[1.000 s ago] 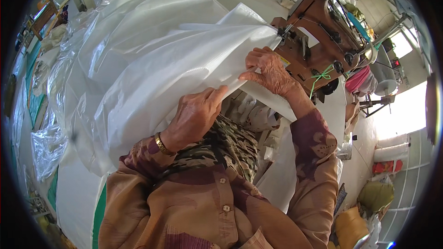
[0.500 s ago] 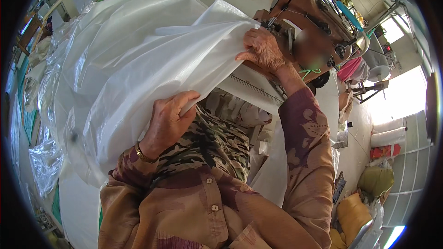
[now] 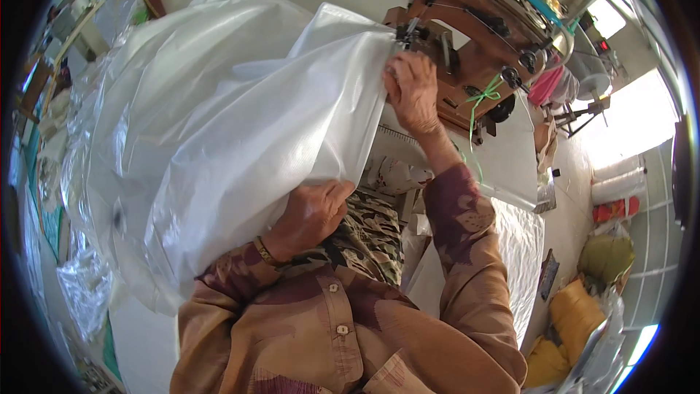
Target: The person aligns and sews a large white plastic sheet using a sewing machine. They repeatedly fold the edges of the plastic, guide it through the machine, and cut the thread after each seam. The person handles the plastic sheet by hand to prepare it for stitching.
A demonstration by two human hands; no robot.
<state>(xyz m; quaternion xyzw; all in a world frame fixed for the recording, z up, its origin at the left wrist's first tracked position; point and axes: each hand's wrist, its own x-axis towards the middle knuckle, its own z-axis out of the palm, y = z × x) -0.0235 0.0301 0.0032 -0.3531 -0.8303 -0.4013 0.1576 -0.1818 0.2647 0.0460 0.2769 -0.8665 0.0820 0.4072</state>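
A large, translucent white plastic sheet (image 3: 226, 138) spreads in folds across the left and middle. Its right edge runs from my lap up to the needle area of a brown sewing machine (image 3: 456, 55). My left hand (image 3: 310, 213) is closed on the sheet's near edge, above my lap, with the fingertips pinched together. Just in front of the machine's presser foot (image 3: 405, 35), my right hand (image 3: 413, 91) curls its fingers and thumb around the sheet's right edge. The sheet's far corner lies at the foot.
A light green ribbon (image 3: 483, 95) hangs from the machine. Below the sheet's edge a ruler strip (image 3: 399, 135) shows on the table. White sheeting (image 3: 519, 248) hangs to the right of my right arm. Yellow bundles (image 3: 572, 314) and an olive sack (image 3: 607, 257) lie on the floor at right.
My left hand has shifted right along with the sheet's near edge, which now runs more upright. My right hand has turned more upright and sits slightly lower from the presser foot. The view has shifted slightly.
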